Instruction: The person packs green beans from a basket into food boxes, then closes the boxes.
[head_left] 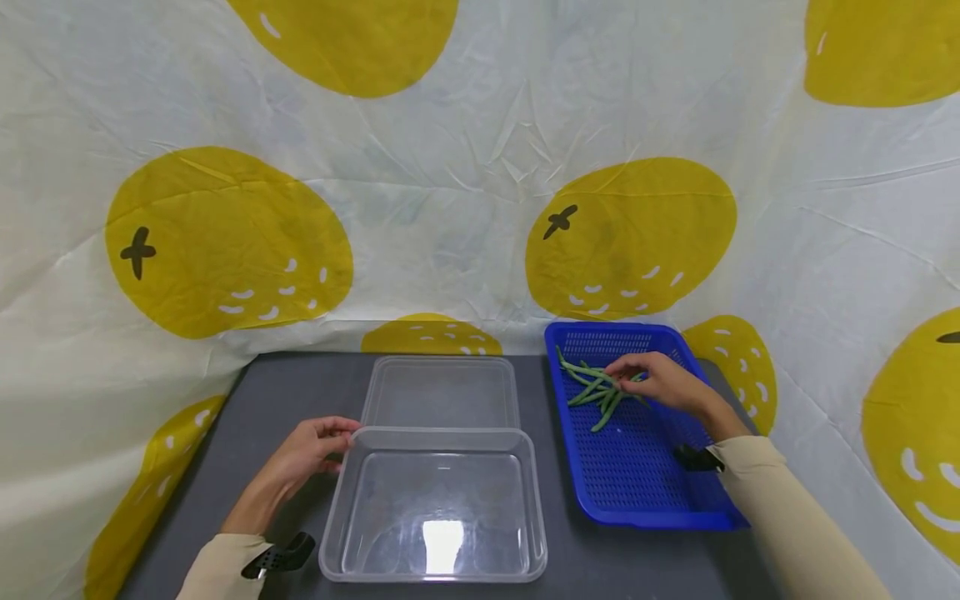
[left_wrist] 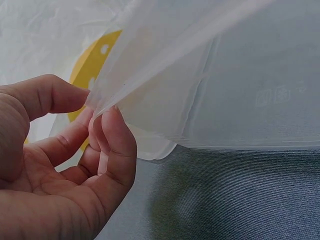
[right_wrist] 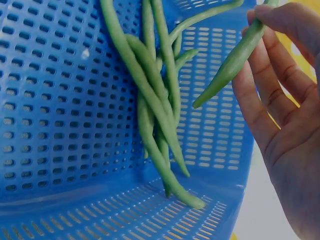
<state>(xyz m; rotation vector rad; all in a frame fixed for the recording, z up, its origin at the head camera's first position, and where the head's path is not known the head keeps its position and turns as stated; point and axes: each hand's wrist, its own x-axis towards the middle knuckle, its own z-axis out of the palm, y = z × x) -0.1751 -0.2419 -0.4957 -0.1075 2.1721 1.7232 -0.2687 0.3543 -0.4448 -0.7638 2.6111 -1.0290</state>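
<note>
My left hand [head_left: 303, 454] pinches the rim of a clear plastic container [head_left: 435, 577] at its far left corner. In the left wrist view the thumb and fingertips meet on that see-through rim [left_wrist: 165, 70]. Over the far part of a blue plastic basket [head_left: 566, 442], my right hand [head_left: 663, 382] holds one green bean [right_wrist: 230, 62] between thumb and fingertips. Its lower end points down, free of the hand. Several more green beans [right_wrist: 142, 82] lie in a loose pile inside the basket, below the held one. Inside the container no beans show.
A flat clear plastic lid [head_left: 442, 392] lies just behind the container on the dark grey table [head_left: 292, 383]. The basket stands to the right, its walls slotted. A white cloth with yellow fruit prints [head_left: 450, 242] hangs behind the table and at both sides.
</note>
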